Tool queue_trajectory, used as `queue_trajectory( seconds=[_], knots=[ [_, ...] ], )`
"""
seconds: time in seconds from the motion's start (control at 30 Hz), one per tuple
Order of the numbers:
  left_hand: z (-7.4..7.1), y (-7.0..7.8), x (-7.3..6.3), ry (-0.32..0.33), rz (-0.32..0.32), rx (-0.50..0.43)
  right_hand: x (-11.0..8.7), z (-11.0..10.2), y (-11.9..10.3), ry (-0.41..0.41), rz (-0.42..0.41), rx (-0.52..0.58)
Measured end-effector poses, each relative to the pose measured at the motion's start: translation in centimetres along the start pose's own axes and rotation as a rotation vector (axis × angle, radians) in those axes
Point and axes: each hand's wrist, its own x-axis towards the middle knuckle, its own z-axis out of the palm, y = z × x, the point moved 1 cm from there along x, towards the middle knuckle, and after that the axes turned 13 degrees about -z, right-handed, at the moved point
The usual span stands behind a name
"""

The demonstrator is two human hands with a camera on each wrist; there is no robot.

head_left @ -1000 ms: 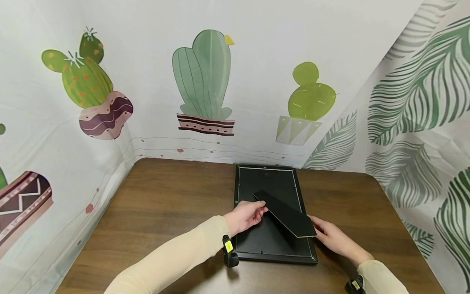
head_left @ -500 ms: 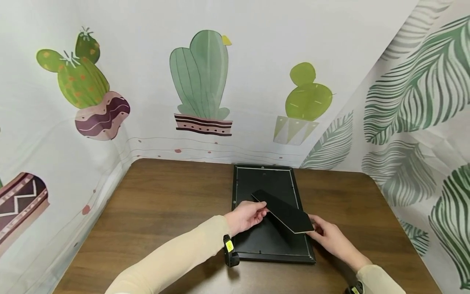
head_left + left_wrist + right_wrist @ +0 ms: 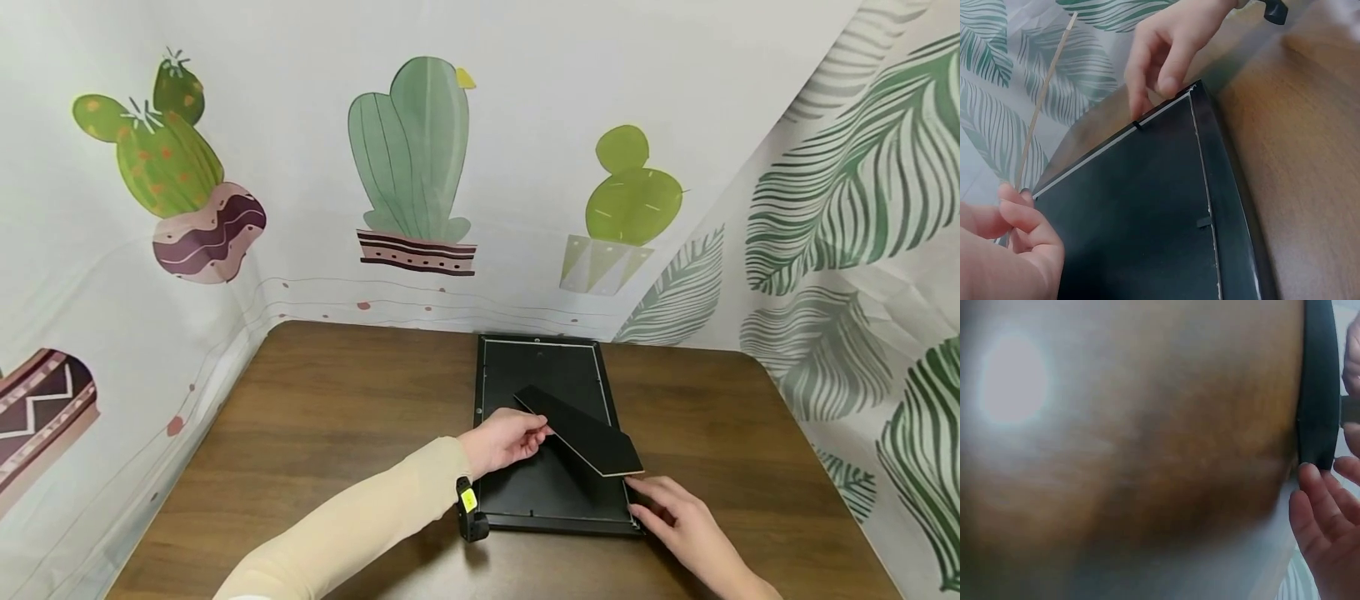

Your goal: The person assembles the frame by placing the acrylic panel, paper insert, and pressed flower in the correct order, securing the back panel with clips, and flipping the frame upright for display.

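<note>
A black picture frame (image 3: 551, 492) lies back side up on the brown table. My left hand (image 3: 506, 442) pinches the long edge of its black easel stand (image 3: 588, 437) between thumb and fingers, holding it tilted up from the backing. In the left wrist view the stand (image 3: 1047, 87) appears edge-on as a thin strip. My right hand (image 3: 686, 525) touches the frame's right edge near the lower corner with loosely bent fingers. In the left wrist view, one fingertip of the right hand (image 3: 1175, 40) rests by a small dark tab (image 3: 1137, 125) on that edge.
The wooden table (image 3: 360, 400) extends around the frame on all sides. Behind it hangs a white cloth (image 3: 525, 167) printed with cacti and leaves. Another small tab (image 3: 1204, 222) sits along the frame's near edge. Black bands (image 3: 471, 512) with cameras are worn at the wrists.
My right hand has moved down along the frame's right edge, away from the stand's wide end. My left hand keeps its pinch on the stand, which has hardly moved.
</note>
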Motion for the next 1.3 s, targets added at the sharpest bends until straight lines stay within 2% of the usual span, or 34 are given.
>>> queue_trajectory(
  seconds=[0.37,0.67,0.8,1.03,1.3],
  knots=[
    [0.1,-0.1,0.3,-0.011,0.024,0.011,-0.5,0.4,-0.1,-0.046,-0.007,0.014],
    [0.2,0.1,0.3,0.008,0.022,-0.010,-0.5,0.3,-0.3,-0.145,-0.044,-0.122],
    [0.2,0.2,0.3,0.006,0.023,-0.015,-0.3,0.0,-0.5,-0.165,-0.055,-0.171],
    [0.1,0.2,0.6,-0.009,0.018,-0.015,0.2,-0.4,-0.3,-0.204,-0.117,-0.201],
    [0.1,0.3,0.6,-0.029,0.001,-0.008,1.7,-1.1,-0.2,-0.258,-0.247,-0.298]
  ],
)
